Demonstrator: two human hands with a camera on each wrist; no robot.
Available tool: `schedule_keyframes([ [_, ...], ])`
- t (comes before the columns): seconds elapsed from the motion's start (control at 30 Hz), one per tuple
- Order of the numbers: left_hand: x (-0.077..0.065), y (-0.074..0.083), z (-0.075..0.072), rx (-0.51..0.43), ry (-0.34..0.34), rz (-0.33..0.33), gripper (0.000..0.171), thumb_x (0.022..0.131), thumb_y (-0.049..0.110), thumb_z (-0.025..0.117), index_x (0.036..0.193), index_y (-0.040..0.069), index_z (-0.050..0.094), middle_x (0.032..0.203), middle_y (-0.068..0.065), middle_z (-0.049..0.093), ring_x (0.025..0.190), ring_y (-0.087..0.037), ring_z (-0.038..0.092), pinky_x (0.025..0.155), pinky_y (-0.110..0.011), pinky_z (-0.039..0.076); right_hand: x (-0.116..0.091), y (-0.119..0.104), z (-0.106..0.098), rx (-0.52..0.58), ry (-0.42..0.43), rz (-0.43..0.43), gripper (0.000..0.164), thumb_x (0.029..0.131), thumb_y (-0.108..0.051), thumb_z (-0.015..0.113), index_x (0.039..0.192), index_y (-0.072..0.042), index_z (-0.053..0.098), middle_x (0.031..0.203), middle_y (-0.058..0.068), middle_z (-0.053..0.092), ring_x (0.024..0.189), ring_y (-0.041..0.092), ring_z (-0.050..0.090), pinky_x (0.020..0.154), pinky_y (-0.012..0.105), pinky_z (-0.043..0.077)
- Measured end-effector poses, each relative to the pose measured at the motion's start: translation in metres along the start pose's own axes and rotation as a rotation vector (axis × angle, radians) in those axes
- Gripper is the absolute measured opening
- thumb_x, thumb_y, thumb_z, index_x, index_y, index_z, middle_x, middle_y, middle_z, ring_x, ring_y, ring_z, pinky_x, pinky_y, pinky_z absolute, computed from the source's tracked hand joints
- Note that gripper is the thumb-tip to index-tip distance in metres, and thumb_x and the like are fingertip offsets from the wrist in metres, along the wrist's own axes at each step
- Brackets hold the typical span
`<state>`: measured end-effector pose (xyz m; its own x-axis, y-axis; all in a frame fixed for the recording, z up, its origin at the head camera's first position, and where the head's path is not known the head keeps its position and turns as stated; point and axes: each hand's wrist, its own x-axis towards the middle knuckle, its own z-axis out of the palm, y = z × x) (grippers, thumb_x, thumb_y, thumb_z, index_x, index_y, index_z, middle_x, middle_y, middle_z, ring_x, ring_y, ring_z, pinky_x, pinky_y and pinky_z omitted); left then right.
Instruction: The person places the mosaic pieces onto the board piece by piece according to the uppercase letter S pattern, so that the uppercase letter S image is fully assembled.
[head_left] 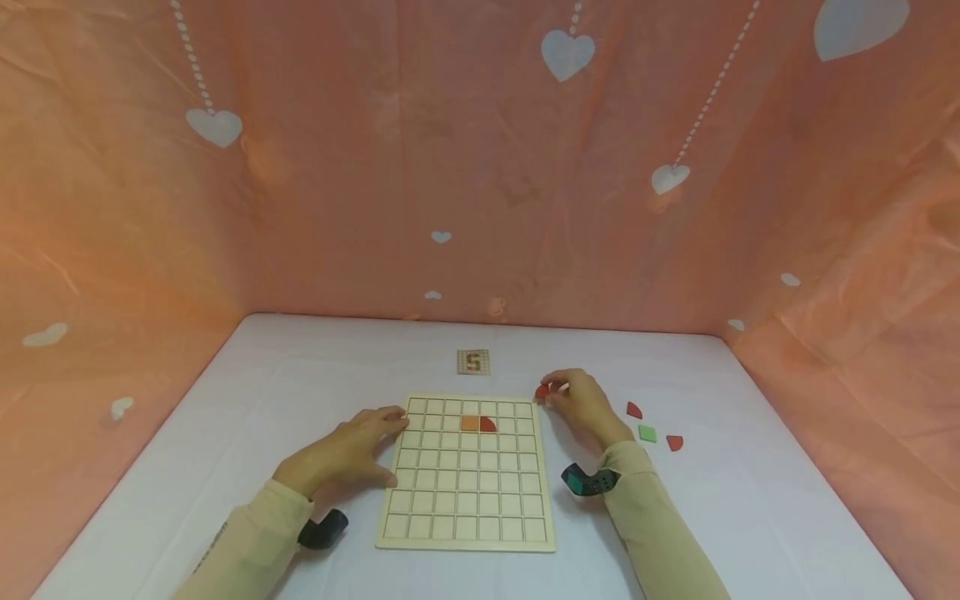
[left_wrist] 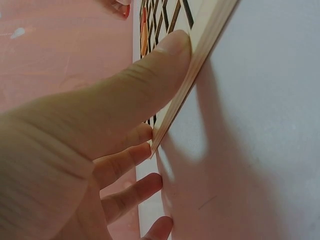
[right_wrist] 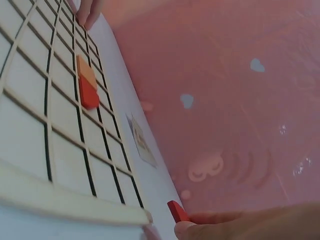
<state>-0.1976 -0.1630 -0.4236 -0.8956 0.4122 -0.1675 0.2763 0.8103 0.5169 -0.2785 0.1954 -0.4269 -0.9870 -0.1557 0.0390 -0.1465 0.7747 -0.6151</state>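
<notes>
A pale wooden grid board [head_left: 468, 503] lies flat on the table, an orange square tile [head_left: 470, 423] and a red quarter-round tile [head_left: 488, 425] side by side in its second row. My left hand [head_left: 347, 450] rests at the board's left edge, thumb on the rim and fingers spread, as the left wrist view shows. Just off the board's far right corner, my right hand [head_left: 583, 406] pinches another red quarter-round tile [right_wrist: 177, 211] between thumb and fingers.
Right of my right hand lie a green square tile [head_left: 647, 433] and two loose red tiles, one farther back [head_left: 634, 410] and one nearer [head_left: 675, 443]. Behind the board is a small pattern card [head_left: 473, 362]. A pink curtain [head_left: 480, 167] with hearts surrounds the white table.
</notes>
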Motion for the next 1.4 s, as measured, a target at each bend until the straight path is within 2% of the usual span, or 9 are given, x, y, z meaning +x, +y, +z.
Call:
schedule_keyframes([
  [0.17, 0.001, -0.001, 0.001, 0.004, 0.002, 0.003, 0.086, 0.074, 0.023, 0.089, 0.147, 0.002, 0.05, 0.161, -0.018, 0.038, 0.149, -0.042, 0.033, 0.119, -0.067, 0.028, 0.003, -0.007, 0.006, -0.008, -0.009, -0.087, 0.029, 0.087, 0.0, 0.067, 0.115, -0.003, 0.073, 0.102, 0.012, 0.072, 0.084, 0.02, 0.063, 0.078, 0.034, 0.054],
  [0.43, 0.001, -0.002, 0.001, 0.008, 0.001, -0.002, 0.086, 0.073, 0.024, 0.089, 0.147, 0.002, 0.05, 0.161, -0.018, 0.038, 0.149, -0.042, 0.033, 0.119, -0.068, 0.028, 0.0, -0.019, 0.016, 0.025, -0.035, -0.134, 0.028, 0.09, 0.0, 0.068, 0.118, -0.003, 0.072, 0.109, 0.012, 0.073, 0.082, 0.016, 0.063, 0.074, 0.032, 0.055],
  [0.6, 0.001, -0.002, 0.001, 0.01, 0.0, -0.003, 0.087, 0.073, 0.023, 0.089, 0.147, 0.001, 0.05, 0.16, -0.018, 0.038, 0.149, -0.042, 0.033, 0.119, -0.068, 0.027, -0.003, -0.03, 0.019, 0.049, -0.062, -0.159, 0.027, 0.09, -0.003, 0.071, 0.117, -0.003, 0.073, 0.104, 0.011, 0.072, 0.081, 0.015, 0.06, 0.073, 0.028, 0.052],
  [0.8, 0.002, -0.002, 0.002, 0.004, 0.003, -0.007, 0.087, 0.072, 0.022, 0.089, 0.147, 0.002, 0.05, 0.16, -0.017, 0.039, 0.149, -0.042, 0.033, 0.119, -0.067, 0.028, -0.001, -0.039, 0.026, 0.027, -0.105, -0.27, 0.021, 0.09, -0.003, 0.072, 0.111, -0.002, 0.074, 0.096, 0.01, 0.07, 0.078, 0.014, 0.061, 0.072, 0.027, 0.053],
  [0.97, 0.003, -0.002, 0.001, 0.011, -0.001, -0.005, 0.088, 0.072, 0.023, 0.09, 0.148, 0.002, 0.05, 0.16, -0.017, 0.039, 0.149, -0.042, 0.034, 0.119, -0.068, 0.028, 0.002, -0.043, 0.034, -0.004, -0.129, -0.346, 0.019, 0.09, -0.004, 0.072, 0.11, -0.003, 0.074, 0.096, 0.01, 0.072, 0.079, 0.013, 0.064, 0.073, 0.025, 0.054],
  [1.4, 0.003, -0.001, 0.0, 0.007, -0.01, -0.014, 0.089, 0.073, 0.024, 0.089, 0.149, 0.003, 0.048, 0.162, -0.017, 0.037, 0.15, -0.042, 0.032, 0.119, -0.068, 0.027, 0.002, -0.059, 0.043, 0.026, -0.207, -0.346, 0.022, 0.089, -0.006, 0.074, 0.111, -0.003, 0.073, 0.098, 0.01, 0.072, 0.079, 0.01, 0.063, 0.075, 0.023, 0.054],
])
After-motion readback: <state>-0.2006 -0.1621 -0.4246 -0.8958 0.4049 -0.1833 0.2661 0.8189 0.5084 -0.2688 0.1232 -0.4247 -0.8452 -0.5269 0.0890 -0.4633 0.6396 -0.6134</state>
